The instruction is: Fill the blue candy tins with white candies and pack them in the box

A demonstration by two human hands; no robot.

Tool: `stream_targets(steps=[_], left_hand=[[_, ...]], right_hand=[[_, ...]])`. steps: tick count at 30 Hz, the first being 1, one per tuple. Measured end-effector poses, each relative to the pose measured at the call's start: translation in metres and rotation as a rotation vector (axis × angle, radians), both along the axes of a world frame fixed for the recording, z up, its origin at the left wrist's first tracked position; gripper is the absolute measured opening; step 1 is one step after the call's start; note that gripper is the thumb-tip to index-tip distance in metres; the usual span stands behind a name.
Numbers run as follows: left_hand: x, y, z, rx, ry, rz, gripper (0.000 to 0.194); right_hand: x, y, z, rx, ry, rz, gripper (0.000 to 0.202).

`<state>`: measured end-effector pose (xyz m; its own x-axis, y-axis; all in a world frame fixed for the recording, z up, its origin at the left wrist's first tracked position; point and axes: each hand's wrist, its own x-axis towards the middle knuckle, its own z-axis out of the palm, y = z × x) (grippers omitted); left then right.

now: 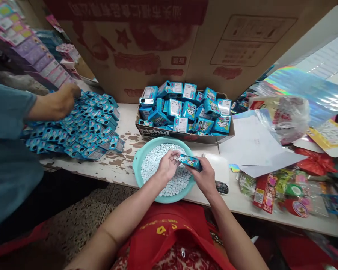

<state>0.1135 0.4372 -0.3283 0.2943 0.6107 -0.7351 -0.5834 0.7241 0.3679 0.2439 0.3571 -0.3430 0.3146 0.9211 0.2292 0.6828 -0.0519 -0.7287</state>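
Observation:
My right hand (205, 176) grips a small blue candy box (190, 161), tilted with its end toward my left hand. My left hand (168, 165) is cupped at that end, fingers curled round a few white candies (178, 158). Both hands are above a turquoise basin (137, 165) of small white candies (154, 159). Just behind the basin, a cardboard tray (183, 138) is piled with blue candy boxes (189, 110) lying at various angles.
At left, a co-worker's hand (60, 101) reaches over a heap of blue boxes (84, 127). A large carton (157, 48) stands behind the tray. A white scale (218, 167), paper sheets (248, 142) and bagged sweets (293, 191) lie to the right on the worn table (124, 165).

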Motion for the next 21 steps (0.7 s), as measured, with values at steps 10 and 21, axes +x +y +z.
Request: stream_targets(steps=[10, 21], left_hand=[[-0.025, -0.004, -0.008, 0.639, 0.571, -0.382, 0.014], [-0.025, 0.015, 0.006, 1.094, 0.874, -0.78, 0.021]], right_hand=[[-0.012, -0.003, -0.002, -0.062, 0.174, -0.017, 0.032], [0.002, 0.004, -0.021, -0.119, 0.729, -0.081, 0.043]])
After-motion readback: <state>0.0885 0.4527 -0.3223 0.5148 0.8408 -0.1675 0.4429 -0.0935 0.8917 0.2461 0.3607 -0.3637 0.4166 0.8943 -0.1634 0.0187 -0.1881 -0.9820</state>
